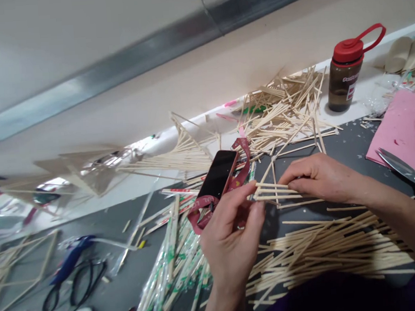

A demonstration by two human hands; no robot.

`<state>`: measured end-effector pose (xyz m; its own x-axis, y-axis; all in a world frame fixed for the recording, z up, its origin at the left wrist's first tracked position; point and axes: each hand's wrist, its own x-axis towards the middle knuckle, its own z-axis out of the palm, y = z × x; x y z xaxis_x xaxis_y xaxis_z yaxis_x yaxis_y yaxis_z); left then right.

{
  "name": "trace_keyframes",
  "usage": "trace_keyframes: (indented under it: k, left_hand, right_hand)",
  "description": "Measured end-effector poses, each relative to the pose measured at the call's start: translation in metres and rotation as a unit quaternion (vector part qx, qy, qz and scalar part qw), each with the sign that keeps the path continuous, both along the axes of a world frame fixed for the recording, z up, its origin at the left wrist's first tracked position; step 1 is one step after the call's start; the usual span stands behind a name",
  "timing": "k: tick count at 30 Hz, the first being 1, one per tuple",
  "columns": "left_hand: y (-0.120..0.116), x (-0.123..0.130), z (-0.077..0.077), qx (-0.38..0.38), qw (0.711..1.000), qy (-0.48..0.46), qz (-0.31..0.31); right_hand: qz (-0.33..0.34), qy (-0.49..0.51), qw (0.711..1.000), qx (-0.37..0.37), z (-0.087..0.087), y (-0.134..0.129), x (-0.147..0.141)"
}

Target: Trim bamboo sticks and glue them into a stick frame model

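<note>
Both of my hands hold a small frame of thin wooden sticks [277, 191] above the dark table. My left hand [234, 234] pinches its left end between thumb and fingers. From the other side, my right hand [323, 178] has its fingers closed on the sticks' right ends. More joined sticks [274, 169] stand just behind this frame; whether they are attached to it I cannot tell. Below my hands lies a heap of loose wooden sticks [328, 251]. A phone [218, 173] with a dark red lanyard [243, 160] lies behind my left hand.
A red-lidded bottle [345, 72] stands at the back right, beside a big stick pile [282, 107]. Scissors [400, 165] rest on pink sheets [390, 128]. At left are a blue glue gun [70, 257] with its cord and wrapped chopsticks [175, 262]. A wall runs behind.
</note>
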<state>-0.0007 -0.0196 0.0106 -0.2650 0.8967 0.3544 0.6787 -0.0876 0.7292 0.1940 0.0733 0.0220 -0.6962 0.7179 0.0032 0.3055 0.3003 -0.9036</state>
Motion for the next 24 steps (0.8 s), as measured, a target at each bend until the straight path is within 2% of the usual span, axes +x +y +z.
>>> trace_keyframes:
  k: [4, 24]
  left_hand:
    - [0.0015, 0.0028, 0.0025, 0.027, 0.999, -0.026, -0.035]
    - [0.0054, 0.0044, 0.0053, 0.024, 0.999, -0.022, -0.037]
  right_hand:
    - [0.005, 0.006, 1.000, -0.005, -0.0030, 0.0000, 0.0008]
    - [0.014, 0.022, 1.000, -0.011, -0.0050, 0.0002, 0.0031]
